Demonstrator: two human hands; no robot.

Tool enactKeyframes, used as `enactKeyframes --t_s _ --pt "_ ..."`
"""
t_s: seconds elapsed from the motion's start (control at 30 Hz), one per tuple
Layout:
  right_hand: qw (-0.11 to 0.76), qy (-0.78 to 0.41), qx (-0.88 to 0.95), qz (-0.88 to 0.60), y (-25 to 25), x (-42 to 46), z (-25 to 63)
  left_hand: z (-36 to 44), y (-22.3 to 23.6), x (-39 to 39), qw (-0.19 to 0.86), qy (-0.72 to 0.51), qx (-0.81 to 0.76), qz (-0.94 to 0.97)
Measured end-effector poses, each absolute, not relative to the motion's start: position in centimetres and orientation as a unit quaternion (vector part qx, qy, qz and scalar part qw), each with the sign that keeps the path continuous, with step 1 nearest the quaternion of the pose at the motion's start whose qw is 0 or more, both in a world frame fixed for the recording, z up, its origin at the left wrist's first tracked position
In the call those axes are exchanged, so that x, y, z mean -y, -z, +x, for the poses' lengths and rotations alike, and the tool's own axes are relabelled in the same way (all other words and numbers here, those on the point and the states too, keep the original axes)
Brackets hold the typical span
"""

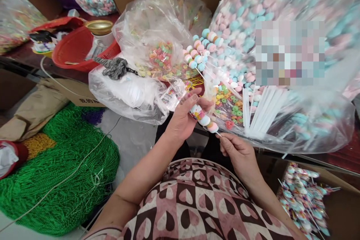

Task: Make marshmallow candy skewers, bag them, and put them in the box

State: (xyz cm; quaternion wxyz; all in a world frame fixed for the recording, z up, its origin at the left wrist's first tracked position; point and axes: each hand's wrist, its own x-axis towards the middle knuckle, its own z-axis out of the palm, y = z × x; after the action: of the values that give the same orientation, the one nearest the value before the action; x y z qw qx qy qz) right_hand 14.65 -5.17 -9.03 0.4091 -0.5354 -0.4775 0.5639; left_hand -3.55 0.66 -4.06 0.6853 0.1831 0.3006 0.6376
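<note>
A candy skewer (204,120) of pink, white and blue marshmallows with gummy rings slants in front of my body. My left hand (182,118) wraps round its upper end, where a printed clear wrapper covers part of the sweets. The thumb and fingers of my right hand (234,149) pinch the thin white stick at the lower end. Beyond my hands, several finished-looking marshmallow skewers (199,48) lie across the bags. Just right of the held skewer are loose gummy rings (232,103) and a bundle of white sticks (266,110). Printed wrappers (174,93) lie left of my fingers.
A large clear bag of marshmallows (239,18) fills the right. Gummy rings sit in a clear bag (160,18) at centre. Left are a red basket (70,50) and green cord (62,172). An open cardboard box (341,210) at lower right holds wrapped skewers (303,202).
</note>
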Motion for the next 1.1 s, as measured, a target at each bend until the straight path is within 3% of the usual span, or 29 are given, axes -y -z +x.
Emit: enactKeyframes --t_s 0.17,0.47,0.73,1.1 --pt "0.4 -0.502 0.54 -0.544 8.2 5.2 14.3 -2.2 4.8 -0.4 0.683 -0.637 -0.317 0.166" --pt "0.376 -0.721 0.347 -0.467 8.3 5.0 13.1 -1.2 5.5 1.1 0.723 -0.574 -0.327 0.204" --pt "0.381 -0.679 0.394 -0.488 9.3 5.0 14.3 -3.4 4.5 -0.6 0.672 -0.644 -0.324 0.17" --pt "0.368 -0.675 0.404 -0.495 9.0 5.2 12.8 -0.8 5.8 1.3 0.676 -0.609 -0.37 0.186"
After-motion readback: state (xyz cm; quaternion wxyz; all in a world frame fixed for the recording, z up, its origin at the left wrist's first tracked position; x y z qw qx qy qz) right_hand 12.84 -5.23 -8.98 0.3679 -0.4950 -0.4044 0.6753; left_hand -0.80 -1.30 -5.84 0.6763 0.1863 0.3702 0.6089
